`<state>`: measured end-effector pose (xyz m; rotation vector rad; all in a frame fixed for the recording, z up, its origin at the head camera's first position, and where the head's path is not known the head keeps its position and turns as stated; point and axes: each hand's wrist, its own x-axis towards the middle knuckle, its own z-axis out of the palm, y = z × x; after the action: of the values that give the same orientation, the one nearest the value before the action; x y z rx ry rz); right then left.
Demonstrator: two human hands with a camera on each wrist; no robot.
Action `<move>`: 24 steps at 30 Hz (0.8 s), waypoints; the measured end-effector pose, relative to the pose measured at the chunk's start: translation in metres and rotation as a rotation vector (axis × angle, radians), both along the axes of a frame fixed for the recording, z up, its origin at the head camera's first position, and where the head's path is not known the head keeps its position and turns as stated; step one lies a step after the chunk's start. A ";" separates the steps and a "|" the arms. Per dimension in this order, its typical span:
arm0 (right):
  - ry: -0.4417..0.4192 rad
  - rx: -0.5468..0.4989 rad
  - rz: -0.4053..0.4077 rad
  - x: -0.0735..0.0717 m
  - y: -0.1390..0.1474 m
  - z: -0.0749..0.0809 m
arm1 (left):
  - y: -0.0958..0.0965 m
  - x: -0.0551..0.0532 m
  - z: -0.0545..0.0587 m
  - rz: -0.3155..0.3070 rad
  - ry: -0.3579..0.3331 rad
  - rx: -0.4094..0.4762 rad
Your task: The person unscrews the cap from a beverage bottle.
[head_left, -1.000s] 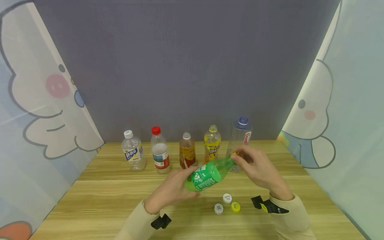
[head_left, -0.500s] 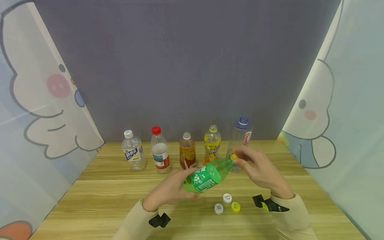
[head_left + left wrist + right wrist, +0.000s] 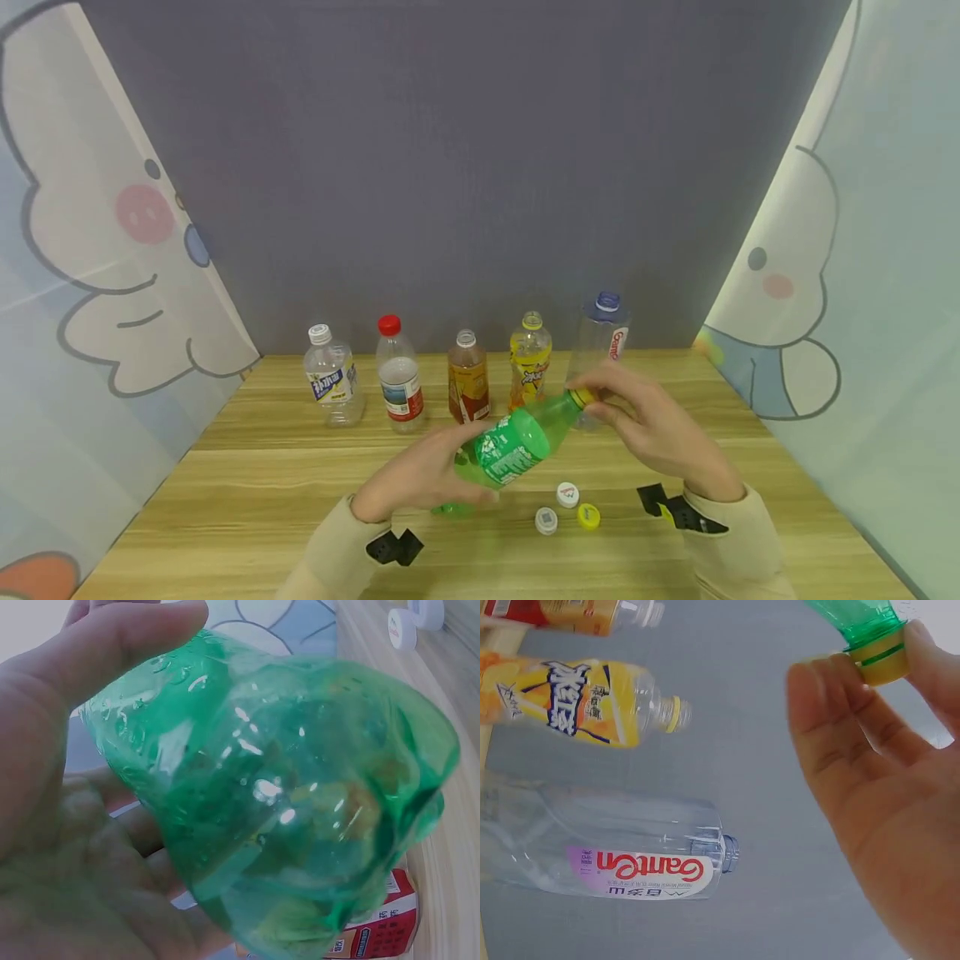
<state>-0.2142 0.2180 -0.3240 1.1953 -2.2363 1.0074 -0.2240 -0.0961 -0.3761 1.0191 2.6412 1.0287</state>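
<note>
A green soda bottle [image 3: 512,450] is held tilted above the table, its neck toward the upper right. My left hand [image 3: 420,473] grips the body, thumb on one side and fingers on the other; in the left wrist view its green plastic [image 3: 277,795] looks dented. At the neck, my right hand [image 3: 651,421] pinches the yellow cap [image 3: 883,661] between thumb and fingers. The cap sits on the neck, with a green line showing across it in the right wrist view. Below the bottle lie two white caps [image 3: 567,495] and a yellow-green cap [image 3: 588,517].
Along the back stand a white-capped bottle [image 3: 334,385], a red-capped bottle [image 3: 401,385], and uncapped ones: an orange-brown labelled bottle [image 3: 468,383], a yellow-labelled bottle [image 3: 531,362] and a tall clear bottle [image 3: 637,847]. A grey panel [image 3: 465,167] rises behind the wooden table [image 3: 262,483].
The green bottle's base has dipped down and left with my left hand, tilting it more steeply. My right fingers have shifted around the yellow cap.
</note>
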 end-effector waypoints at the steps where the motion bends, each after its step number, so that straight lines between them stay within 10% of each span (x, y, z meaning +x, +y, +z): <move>1: -0.002 0.004 -0.016 0.000 -0.001 0.000 | 0.000 0.000 0.000 0.011 -0.001 0.000; 13: -0.251 -0.136 -0.400 0.005 -0.019 0.002 | 0.002 -0.002 0.003 0.089 0.025 0.030; 24: -0.294 -0.136 -0.251 0.005 -0.014 0.003 | 0.001 -0.003 0.004 0.094 0.038 0.014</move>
<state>-0.2091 0.2040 -0.3213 0.7240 -2.4161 1.2724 -0.2270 -0.0956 -0.3719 0.9337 2.7406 1.0578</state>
